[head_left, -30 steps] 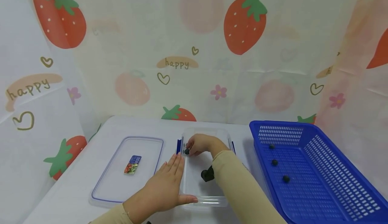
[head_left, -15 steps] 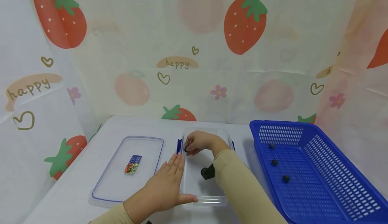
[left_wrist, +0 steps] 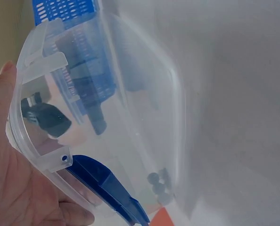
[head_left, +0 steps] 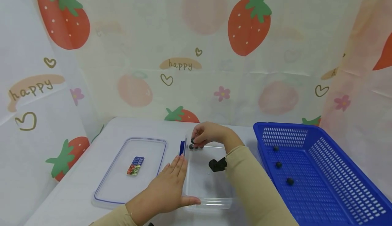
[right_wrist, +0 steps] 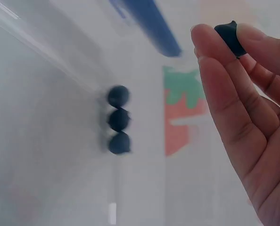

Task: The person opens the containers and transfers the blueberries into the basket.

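My right hand (head_left: pixel 211 133) pinches a blueberry (right_wrist: pixel 229 38) between thumb and forefinger, over the far left part of a clear plastic box (head_left: pixel 203 188). Below it, three dark blueberries (right_wrist: pixel 119 119) lie touching in a row at the far end of the box; the left wrist view shows that row (left_wrist: pixel 159 188) through the clear wall. With fingers straight, my left hand (head_left: pixel 166 192) rests along the box's left side, thumb stretched over the near rim. A blue clip (head_left: pixel 182 148) hangs open on that side, just ahead of the fingertips.
A blue perforated basket (head_left: pixel 321 171) with three scattered blueberries stands at the right. Left of the box lies a clear lid (head_left: pixel 107 185) with a purple-blue seal and a label (head_left: pixel 135 166). The dark wrist camera (head_left: pixel 217 165) shows below the right wrist.
My right hand has moved up and toward the far end, away from the box's left wall, still pinching the blueberry. The row of blueberries has come into sight. My left hand stays put.
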The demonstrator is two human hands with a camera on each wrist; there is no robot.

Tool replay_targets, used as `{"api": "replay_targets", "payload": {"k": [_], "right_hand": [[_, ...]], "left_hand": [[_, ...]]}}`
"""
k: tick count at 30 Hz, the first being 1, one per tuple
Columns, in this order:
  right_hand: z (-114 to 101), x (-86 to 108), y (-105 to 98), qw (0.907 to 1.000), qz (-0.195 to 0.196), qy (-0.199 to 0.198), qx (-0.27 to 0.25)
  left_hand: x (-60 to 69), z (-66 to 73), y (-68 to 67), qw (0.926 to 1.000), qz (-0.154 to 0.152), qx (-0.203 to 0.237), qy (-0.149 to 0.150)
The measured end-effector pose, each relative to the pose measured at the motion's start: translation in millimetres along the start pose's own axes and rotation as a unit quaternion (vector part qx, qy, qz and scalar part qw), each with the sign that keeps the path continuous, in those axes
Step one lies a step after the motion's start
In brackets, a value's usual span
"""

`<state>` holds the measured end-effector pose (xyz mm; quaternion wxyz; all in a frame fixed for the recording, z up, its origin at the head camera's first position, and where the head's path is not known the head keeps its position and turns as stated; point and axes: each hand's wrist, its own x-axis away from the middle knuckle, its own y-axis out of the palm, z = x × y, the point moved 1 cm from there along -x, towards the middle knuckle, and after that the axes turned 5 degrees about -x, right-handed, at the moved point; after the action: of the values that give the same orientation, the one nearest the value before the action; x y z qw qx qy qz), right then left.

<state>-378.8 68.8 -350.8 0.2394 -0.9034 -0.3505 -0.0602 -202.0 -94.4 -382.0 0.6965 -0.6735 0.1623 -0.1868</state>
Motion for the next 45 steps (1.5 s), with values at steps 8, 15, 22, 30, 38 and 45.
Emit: {"api": "replay_targets", "payload": {"k": [8, 15, 22, 30, 38, 45], "right_hand": [[-11.4, 27.8, -32.1, 0.9993, 0.02, -0.027, -0.014], [-15.4, 59.9, -62.5, 0.9983, 0.036, -0.045, -0.006], [-5.8, 89.3, -93.3, 0.9965, 0.052, -0.064, -0.014], [17.9, 127.6, -132.6, 0.9941, 0.089, -0.052, -0.033], [48.3, 172.7, -165.7, 0.993, 0.103, -0.046, -0.036], [78.7, 200.4, -173.0, 0.9919, 0.126, 0.004, -0.018]], "left_hand": [[-0.8, 0.8, -0.7, 1.0, -0.003, 0.003, -0.006], [0.6, 1.1, -1.1, 1.0, 0.001, 0.001, -0.002], [0.7, 2.1, -1.9, 1.0, -0.005, 0.001, -0.003], [1.3, 3.2, -4.1, 1.0, -0.002, 0.006, -0.001], [1.0, 5.5, -4.3, 1.0, -0.008, 0.002, -0.004], [1.7, 5.7, -4.6, 0.9999, -0.006, 0.01, -0.002]]}}
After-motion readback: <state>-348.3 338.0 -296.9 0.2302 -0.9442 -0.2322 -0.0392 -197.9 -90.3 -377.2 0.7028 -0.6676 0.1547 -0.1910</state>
